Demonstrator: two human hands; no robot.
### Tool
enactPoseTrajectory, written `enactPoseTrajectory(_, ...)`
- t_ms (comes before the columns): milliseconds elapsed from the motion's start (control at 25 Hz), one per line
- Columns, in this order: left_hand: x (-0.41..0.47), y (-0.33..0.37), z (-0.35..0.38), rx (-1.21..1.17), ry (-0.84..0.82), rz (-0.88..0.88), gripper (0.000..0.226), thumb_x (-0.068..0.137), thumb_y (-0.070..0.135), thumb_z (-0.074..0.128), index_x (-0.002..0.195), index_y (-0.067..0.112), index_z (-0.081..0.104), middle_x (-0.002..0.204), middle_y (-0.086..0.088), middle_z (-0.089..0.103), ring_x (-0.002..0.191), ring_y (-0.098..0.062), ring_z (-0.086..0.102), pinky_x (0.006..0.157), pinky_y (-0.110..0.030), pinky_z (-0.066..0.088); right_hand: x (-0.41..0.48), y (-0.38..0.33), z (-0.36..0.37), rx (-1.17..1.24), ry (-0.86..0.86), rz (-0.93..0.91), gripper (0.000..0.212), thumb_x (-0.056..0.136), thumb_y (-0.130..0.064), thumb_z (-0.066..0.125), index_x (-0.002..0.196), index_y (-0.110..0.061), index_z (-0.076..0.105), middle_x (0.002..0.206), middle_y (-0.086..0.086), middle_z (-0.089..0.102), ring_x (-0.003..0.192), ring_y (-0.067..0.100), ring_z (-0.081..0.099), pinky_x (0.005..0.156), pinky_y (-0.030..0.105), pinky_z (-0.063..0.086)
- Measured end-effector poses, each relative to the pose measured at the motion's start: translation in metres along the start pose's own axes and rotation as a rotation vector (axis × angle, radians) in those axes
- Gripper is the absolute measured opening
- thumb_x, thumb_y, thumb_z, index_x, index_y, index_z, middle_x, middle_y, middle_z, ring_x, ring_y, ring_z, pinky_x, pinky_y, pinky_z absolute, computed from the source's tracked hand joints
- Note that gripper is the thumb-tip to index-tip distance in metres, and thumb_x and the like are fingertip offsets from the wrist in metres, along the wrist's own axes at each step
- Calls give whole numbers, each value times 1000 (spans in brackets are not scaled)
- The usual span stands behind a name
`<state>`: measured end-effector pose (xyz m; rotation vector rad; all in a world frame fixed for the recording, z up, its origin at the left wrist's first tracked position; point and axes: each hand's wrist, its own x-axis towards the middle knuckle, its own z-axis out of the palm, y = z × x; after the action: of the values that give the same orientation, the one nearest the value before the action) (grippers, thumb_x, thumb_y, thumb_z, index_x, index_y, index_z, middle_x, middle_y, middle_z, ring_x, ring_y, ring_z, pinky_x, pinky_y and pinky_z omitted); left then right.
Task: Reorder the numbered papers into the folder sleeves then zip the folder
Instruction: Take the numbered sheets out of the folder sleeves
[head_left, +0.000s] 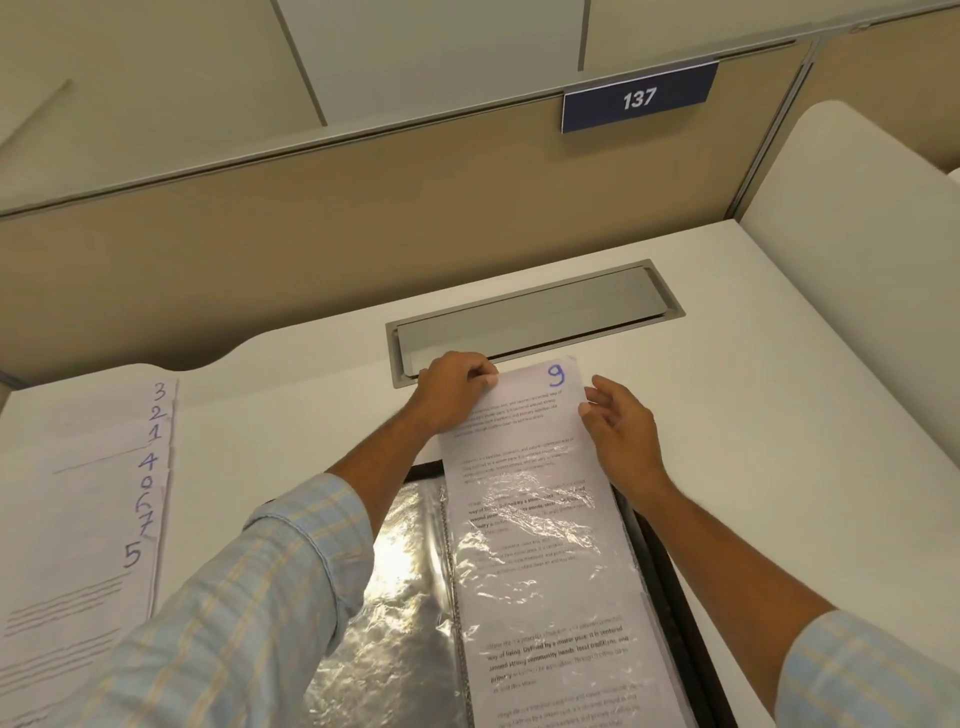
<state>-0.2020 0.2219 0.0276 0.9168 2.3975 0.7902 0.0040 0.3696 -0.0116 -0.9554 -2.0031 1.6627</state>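
A black zip folder (670, 577) lies open on the white desk in front of me, its clear sleeves (400, 587) shining. A printed paper marked 9 (524, 447) sticks halfway out of the top of the right-hand sleeve. My left hand (452, 389) pinches the paper's top left corner. My right hand (618, 421) touches its right edge with relaxed fingers. A fanned stack of numbered papers (104, 499), showing 3, 2, 1, 4 and more, lies at the left of the desk.
A grey metal cable hatch (535, 312) is set into the desk just beyond the paper. A beige partition with a blue 137 sign (639, 97) stands behind. A white chair back (852, 218) rises at the right.
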Motion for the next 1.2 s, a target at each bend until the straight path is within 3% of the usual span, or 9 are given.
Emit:
enactPoseTrajectory(80, 4, 0, -8, -42, 46, 21, 17, 102, 29, 64, 88, 36, 71, 96, 13, 73, 99, -16, 67, 101, -52, 51, 10, -4, -1, 53, -75, 65, 34, 101, -14, 66, 135, -13, 64, 116, -2, 75, 102, 16, 74, 92, 39, 62)
enactPoseTrajectory(160, 3, -3, -12, -84, 135, 43, 16, 100, 31, 65, 88, 40, 71, 101, 17, 73, 107, -13, 66, 109, -48, 43, 17, -10, -2, 77, -148, 127, 20, 99, -11, 69, 119, -13, 71, 107, 2, 79, 93, 22, 78, 87, 51, 64)
enactPoseTrajectory(240, -5, -10, -13, -63, 313, 93, 11, 100, 29, 67, 105, 37, 72, 116, 15, 70, 120, -11, 60, 109, -37, 32, 21, -15, -1, 68, -155, 124, 12, 98, -9, 70, 108, -11, 74, 100, 5, 80, 88, 26, 78, 85, 54, 64)
enactPoseTrajectory(360, -27, -28, 1, -262, 589, 27, 42, 99, 24, 67, 139, 29, 57, 141, 7, 59, 133, -13, 52, 112, -39, 37, 24, -28, 1, 103, -110, 69, 9, 98, -6, 69, 102, -12, 75, 96, 7, 80, 86, 30, 78, 84, 56, 63)
enactPoseTrajectory(520, -57, -33, 18, -754, 463, -197, 55, 101, 28, 69, 149, 30, 43, 137, 5, 64, 122, -13, 65, 101, -43, 58, 28, -60, 5, 162, -84, -17, 6, 99, -6, 67, 101, -7, 72, 95, 8, 79, 87, 28, 78, 81, 50, 65)
enactPoseTrajectory(600, -69, -28, 18, -869, 408, -209, 46, 101, 23, 70, 144, 24, 53, 127, 4, 73, 111, -16, 73, 90, -36, 63, 29, -76, 7, 186, -99, -52, 6, 100, -7, 67, 103, -5, 71, 98, 8, 79, 89, 27, 78, 81, 45, 65)
enactPoseTrajectory(760, -80, -16, 5, -977, 518, -189, 18, 101, 13, 68, 118, 17, 73, 106, 7, 80, 98, -8, 76, 81, -22, 62, 24, -101, 11, 248, -105, -149, 12, 98, -6, 68, 110, -4, 71, 104, 11, 78, 94, 27, 77, 81, 38, 65)
enactPoseTrajectory(920, -92, -17, -10, -1045, 551, -159, 21, 102, 13, 67, 122, 15, 73, 112, 2, 80, 106, -14, 75, 89, -27, 60, 10, -109, 15, 282, -83, -166, 21, 98, -5, 68, 119, -5, 70, 107, 5, 79, 97, 18, 76, 82, 30, 63)
enactPoseTrajectory(1200, -135, -38, -31, -1088, 519, -180, 23, 103, 16, 65, 125, 13, 72, 117, -4, 78, 111, -24, 74, 97, -46, 59, -42, -93, 41, 145, -62, -106, 13, 102, -12, 65, 109, -16, 75, 100, -2, 80, 92, 18, 77, 80, 36, 64)
